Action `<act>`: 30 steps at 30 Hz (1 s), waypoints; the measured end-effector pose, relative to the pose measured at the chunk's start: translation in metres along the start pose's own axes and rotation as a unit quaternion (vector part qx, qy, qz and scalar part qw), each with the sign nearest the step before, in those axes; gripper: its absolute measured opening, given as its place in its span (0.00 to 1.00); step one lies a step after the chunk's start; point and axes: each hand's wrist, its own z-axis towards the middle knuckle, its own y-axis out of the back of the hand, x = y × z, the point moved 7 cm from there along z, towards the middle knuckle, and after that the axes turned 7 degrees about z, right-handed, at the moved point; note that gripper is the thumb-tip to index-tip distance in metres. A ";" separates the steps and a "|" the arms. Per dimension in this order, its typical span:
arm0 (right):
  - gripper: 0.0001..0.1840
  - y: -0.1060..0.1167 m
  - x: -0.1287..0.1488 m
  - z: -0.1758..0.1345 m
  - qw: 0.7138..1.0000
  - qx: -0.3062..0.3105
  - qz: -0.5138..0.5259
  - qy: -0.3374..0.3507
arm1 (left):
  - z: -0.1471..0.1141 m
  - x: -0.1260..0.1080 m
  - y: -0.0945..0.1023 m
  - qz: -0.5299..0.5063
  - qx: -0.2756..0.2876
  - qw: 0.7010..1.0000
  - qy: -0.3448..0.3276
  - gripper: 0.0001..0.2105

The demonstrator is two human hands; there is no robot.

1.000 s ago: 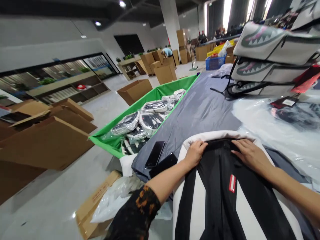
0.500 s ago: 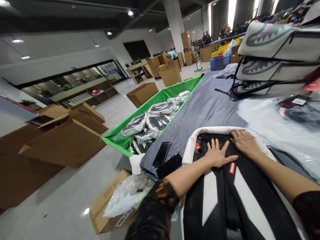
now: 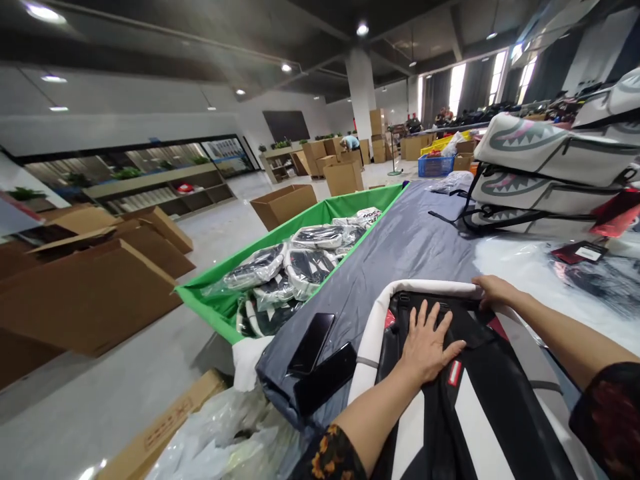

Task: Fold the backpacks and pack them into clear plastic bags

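A black-and-white backpack lies on the grey-covered table, straps and back panel facing up, its lower end cut off by the frame. My left hand rests flat on the upper back panel with fingers spread, beside a small red label. At the bag's top right corner, my right hand is curled over the white edge, its fingertips partly hidden. Two dark phones, one phone and another phone, lie just left of the bag.
A green-lined bin beside the table holds several plastic-wrapped bags. To the right are stacked shark-mouth backpacks and clear plastic bags. Cardboard boxes stand on the floor at left. A person bends over boxes farther back.
My right hand has gone from lying flat on the panel to gripping the top right edge. My left hand stays flat on the bag. The camera view has tilted up.
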 end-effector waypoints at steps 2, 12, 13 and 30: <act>0.21 -0.004 -0.001 0.014 0.999 0.026 -0.020 -0.022 | 0.011 0.001 -0.007 0.006 0.017 1.000 -0.010 0.40; 0.26 0.001 0.067 -0.101 0.992 -0.101 -0.068 -0.019 | 0.042 0.006 -0.009 0.107 -0.030 0.992 0.056 0.32; 0.27 -0.003 0.089 -0.130 0.991 -0.114 -0.062 0.029 | 0.042 0.007 -0.008 0.081 -0.037 0.994 0.062 0.31; 0.24 -0.101 0.151 -0.187 0.953 -0.211 0.168 0.141 | -0.112 -0.097 0.023 0.070 0.078 0.886 -0.453 0.17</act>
